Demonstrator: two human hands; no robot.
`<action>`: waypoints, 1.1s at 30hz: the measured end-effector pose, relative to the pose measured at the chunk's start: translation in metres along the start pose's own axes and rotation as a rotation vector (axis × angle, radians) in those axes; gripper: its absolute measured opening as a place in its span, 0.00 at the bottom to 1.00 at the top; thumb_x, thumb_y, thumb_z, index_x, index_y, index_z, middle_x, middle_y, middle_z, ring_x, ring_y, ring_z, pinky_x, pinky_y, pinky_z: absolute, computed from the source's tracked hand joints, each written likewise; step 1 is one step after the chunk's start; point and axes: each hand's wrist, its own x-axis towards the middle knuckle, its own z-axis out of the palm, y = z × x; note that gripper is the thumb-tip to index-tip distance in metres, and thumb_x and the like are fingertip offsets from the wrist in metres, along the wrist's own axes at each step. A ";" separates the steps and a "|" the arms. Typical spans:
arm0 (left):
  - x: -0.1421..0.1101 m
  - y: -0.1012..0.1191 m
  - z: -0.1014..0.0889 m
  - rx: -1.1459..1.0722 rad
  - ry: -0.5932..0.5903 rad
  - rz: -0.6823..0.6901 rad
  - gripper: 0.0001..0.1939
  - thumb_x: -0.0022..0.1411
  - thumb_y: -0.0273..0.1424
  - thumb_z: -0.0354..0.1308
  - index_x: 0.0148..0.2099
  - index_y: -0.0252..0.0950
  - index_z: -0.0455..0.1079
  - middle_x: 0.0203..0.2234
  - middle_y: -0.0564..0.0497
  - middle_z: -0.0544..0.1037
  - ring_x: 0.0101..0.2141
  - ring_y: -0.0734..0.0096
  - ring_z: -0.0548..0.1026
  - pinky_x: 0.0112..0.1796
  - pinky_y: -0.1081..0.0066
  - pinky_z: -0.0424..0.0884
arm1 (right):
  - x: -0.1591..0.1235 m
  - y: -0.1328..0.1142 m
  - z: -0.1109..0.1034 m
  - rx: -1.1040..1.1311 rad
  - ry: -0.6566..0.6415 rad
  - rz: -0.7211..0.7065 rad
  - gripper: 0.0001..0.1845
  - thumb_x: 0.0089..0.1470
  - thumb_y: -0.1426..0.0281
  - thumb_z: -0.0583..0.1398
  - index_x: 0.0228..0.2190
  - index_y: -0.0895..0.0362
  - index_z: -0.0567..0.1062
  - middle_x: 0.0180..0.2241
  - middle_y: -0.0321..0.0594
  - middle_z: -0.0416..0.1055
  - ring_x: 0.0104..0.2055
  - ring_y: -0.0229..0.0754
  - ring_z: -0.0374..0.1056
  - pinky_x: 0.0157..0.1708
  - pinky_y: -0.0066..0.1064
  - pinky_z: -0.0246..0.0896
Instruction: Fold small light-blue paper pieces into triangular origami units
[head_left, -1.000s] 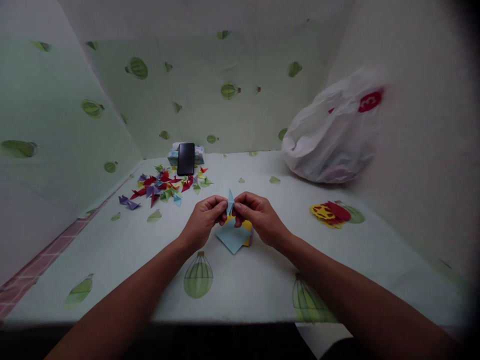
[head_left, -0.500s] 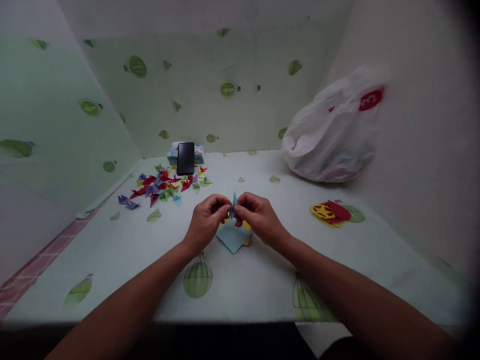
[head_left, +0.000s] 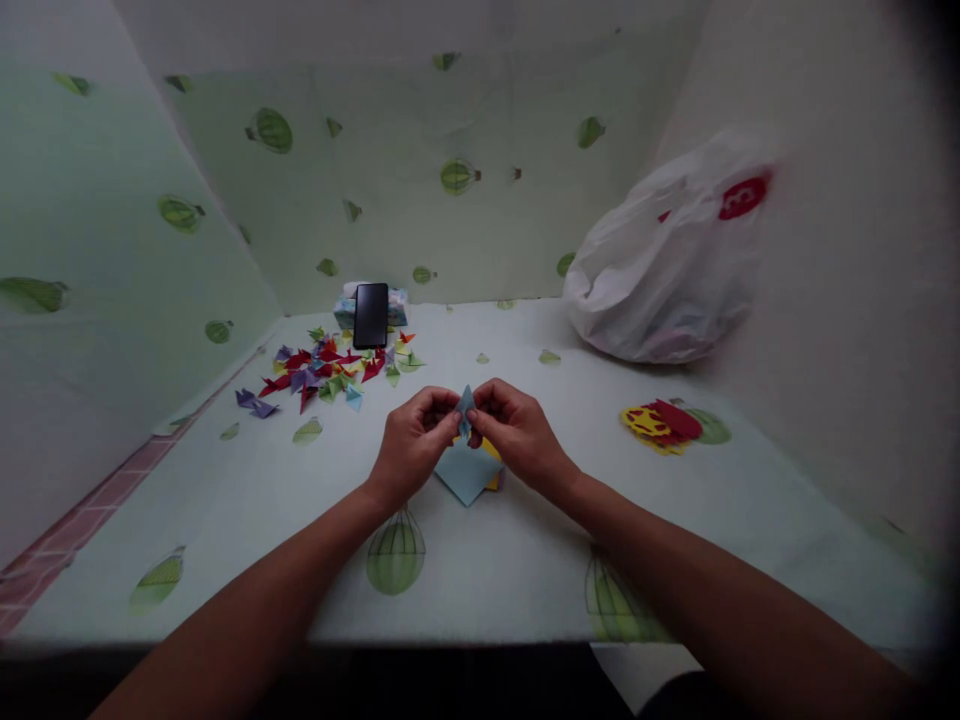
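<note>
Both hands meet over the middle of the table and pinch one small folded light blue paper piece, its tip pointing up between the fingertips. My left hand grips it from the left with curled fingers. My right hand grips it from the right. Right below the hands lies a small stack of paper squares, light blue on top with yellow showing underneath.
A heap of folded coloured paper pieces lies at the back left. A black phone leans on a tissue box behind it. A white plastic bag sits at the back right. Red and yellow paper pieces lie at the right.
The blue piece sits lower between the fingers, with less of its tip showing. Both hands have closed in slightly around it and stayed in the same spot.
</note>
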 end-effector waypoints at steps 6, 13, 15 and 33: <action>0.001 0.001 0.000 -0.096 0.003 -0.049 0.07 0.56 0.30 0.64 0.37 0.34 0.70 0.28 0.54 0.74 0.25 0.76 0.71 0.28 0.73 0.70 | 0.000 0.001 0.001 0.099 -0.017 -0.024 0.05 0.53 0.69 0.63 0.31 0.56 0.70 0.24 0.31 0.70 0.25 0.35 0.68 0.29 0.30 0.64; 0.000 0.004 -0.002 -0.208 -0.011 -0.083 0.03 0.56 0.26 0.61 0.35 0.34 0.71 0.26 0.55 0.73 0.24 0.77 0.71 0.29 0.73 0.69 | 0.000 -0.003 0.000 0.138 -0.025 -0.014 0.01 0.53 0.72 0.61 0.30 0.56 0.74 0.24 0.32 0.71 0.26 0.35 0.69 0.31 0.30 0.65; 0.000 0.003 -0.003 -0.224 -0.016 -0.087 0.03 0.57 0.26 0.59 0.36 0.35 0.71 0.25 0.55 0.73 0.25 0.76 0.72 0.30 0.72 0.69 | -0.001 -0.003 0.000 0.117 -0.029 -0.016 0.01 0.53 0.72 0.61 0.30 0.56 0.74 0.24 0.32 0.71 0.27 0.36 0.70 0.31 0.31 0.65; -0.002 -0.001 -0.001 -0.004 0.071 0.120 0.08 0.61 0.31 0.63 0.40 0.37 0.66 0.32 0.53 0.72 0.31 0.74 0.72 0.34 0.72 0.71 | -0.003 -0.004 -0.001 -0.020 -0.005 -0.030 0.12 0.57 0.61 0.63 0.29 0.57 0.71 0.24 0.34 0.70 0.26 0.37 0.69 0.30 0.31 0.65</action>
